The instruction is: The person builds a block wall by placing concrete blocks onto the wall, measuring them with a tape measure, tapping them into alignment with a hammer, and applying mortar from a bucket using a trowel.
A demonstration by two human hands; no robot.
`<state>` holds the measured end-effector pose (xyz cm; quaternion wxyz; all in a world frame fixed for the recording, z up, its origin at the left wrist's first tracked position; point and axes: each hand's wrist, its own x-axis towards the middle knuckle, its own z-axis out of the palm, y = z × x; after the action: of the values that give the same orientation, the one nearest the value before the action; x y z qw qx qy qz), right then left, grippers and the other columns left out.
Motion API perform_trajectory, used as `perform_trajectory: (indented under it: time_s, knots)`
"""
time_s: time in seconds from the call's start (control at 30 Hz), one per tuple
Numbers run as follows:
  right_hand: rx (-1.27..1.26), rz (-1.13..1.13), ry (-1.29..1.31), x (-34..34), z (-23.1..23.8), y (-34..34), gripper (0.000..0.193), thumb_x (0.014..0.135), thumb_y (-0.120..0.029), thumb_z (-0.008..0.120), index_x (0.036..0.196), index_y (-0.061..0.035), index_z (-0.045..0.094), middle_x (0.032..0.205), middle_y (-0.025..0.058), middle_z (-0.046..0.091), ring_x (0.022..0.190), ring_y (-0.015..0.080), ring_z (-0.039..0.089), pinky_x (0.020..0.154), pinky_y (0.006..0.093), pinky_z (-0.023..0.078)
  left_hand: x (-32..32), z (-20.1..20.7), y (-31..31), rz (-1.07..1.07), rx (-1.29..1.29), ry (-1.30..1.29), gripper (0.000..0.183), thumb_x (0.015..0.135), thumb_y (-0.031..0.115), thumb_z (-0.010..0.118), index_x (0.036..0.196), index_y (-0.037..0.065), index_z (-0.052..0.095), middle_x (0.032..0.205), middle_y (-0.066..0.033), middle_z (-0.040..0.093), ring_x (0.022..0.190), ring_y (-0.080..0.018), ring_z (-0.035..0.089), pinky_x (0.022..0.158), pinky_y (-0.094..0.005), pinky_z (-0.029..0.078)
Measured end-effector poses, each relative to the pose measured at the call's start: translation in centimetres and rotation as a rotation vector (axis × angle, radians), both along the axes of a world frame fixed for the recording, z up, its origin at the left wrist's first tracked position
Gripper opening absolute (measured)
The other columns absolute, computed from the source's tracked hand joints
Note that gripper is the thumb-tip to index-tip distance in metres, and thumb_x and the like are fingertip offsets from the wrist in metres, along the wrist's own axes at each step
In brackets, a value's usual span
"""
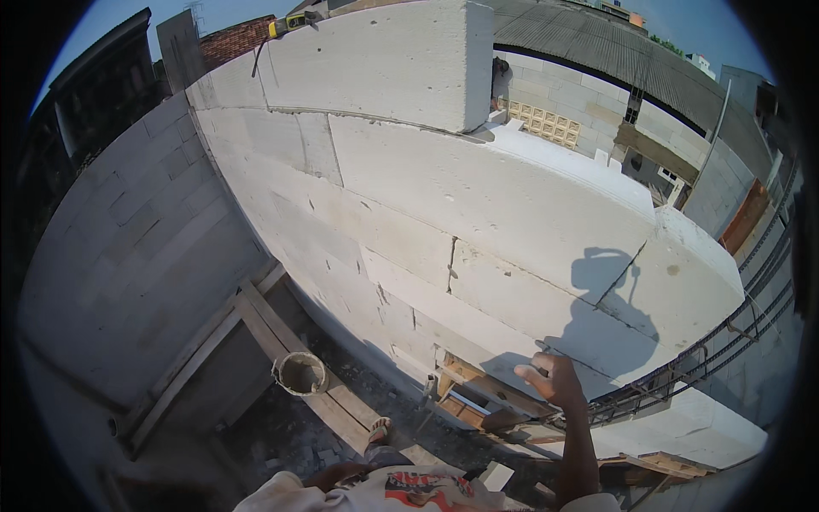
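My right hand [553,380] is raised in front of the white block wall [512,290], near its lower courses. Its fingers are loosely bent and apart, and I make out nothing held in them. Part of my left forearm [337,474] shows at the lower edge beside my shirt; the left hand itself is hidden. One large white block [375,64] stands on the top course, its right end exposed. To its right, the top face of the course below [580,171] is bare. A yellow tape measure [287,25] lies on top at the far left.
A bucket of grey mortar [302,374] stands on the wooden plank [341,416], where my foot [380,429] also rests. Steel reinforcing bars [725,337] curve along the wall's right end. Wooden formwork [478,392] sits low by the wall. Another block wall [128,230] rises at left.
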<state>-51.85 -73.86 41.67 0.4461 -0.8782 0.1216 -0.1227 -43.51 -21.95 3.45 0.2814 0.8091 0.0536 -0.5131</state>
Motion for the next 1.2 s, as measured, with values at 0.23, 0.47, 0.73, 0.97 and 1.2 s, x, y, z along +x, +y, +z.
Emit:
perform_trajectory:
  time_s: [0.23, 0.47, 0.73, 0.97, 1.2]
  knots:
    - [-0.939, 0.175, -0.988, 19.0, 32.3, 9.2, 0.011, 0.093, -0.010, 0.073, 0.098, -0.0005, 0.069, 0.086, 0.0109, 0.068, 0.076, 0.0206, 0.063, 0.069, 0.0323, 0.051, 8.1, -2.5, 6.2, -0.506, -0.034, -0.290, 0.058, 0.090, 0.046, 0.073, 0.109, -0.009, 0.072, 0.102, -0.0243, 0.074, 0.090, -0.0257, 0.074, 0.073, -0.0396, 0.058]
    - [-1.257, -0.141, -0.400, 34.9, 41.0, 7.4, 0.021, 0.096, -0.015, 0.069, 0.110, -0.0020, 0.062, 0.090, 0.0108, 0.066, 0.079, 0.0206, 0.061, 0.071, 0.0334, 0.051, 17.9, -9.0, 9.5, -0.072, -0.370, -0.537, 0.013, 0.083, 0.029, 0.070, 0.087, 0.017, 0.067, 0.075, -0.0071, 0.064, 0.071, -0.0304, 0.069, 0.056, -0.0474, 0.052]
    - [-1.185, -0.259, -0.090, 39.8, 41.5, 4.9, 0.032, 0.099, -0.021, 0.064, 0.124, -0.0037, 0.054, 0.094, 0.0108, 0.063, 0.082, 0.0206, 0.059, 0.073, 0.0346, 0.051, 24.0, -9.7, 11.7, -1.161, -0.349, -0.908, 0.013, 0.079, 0.025, 0.069, 0.076, 0.014, 0.064, 0.069, -0.0106, 0.063, 0.068, -0.0341, 0.067, 0.058, -0.0485, 0.050]
    - [-1.039, -0.367, -0.064, 33.9, 42.6, 2.7, 0.042, 0.102, -0.027, 0.059, 0.136, -0.0052, 0.047, 0.098, 0.0107, 0.061, 0.085, 0.0207, 0.058, 0.075, 0.0356, 0.051, 27.4, -7.0, 7.1, -0.785, -0.314, -0.385, 0.011, 0.079, 0.021, 0.071, 0.081, 0.011, 0.066, 0.070, -0.0105, 0.064, 0.068, -0.0312, 0.067, 0.059, -0.0452, 0.051]
    - [-0.789, -0.520, -0.113, 18.5, 42.6, 2.5, 0.052, 0.105, -0.032, 0.054, 0.148, -0.0067, 0.040, 0.101, 0.0106, 0.059, 0.088, 0.0207, 0.056, 0.077, 0.0367, 0.051, 29.6, -3.4, 0.6, -0.363, -0.488, -0.154, 0.012, 0.079, 0.017, 0.073, 0.085, 0.008, 0.068, 0.072, -0.0104, 0.064, 0.068, -0.0284, 0.067, 0.061, -0.0419, 0.052]
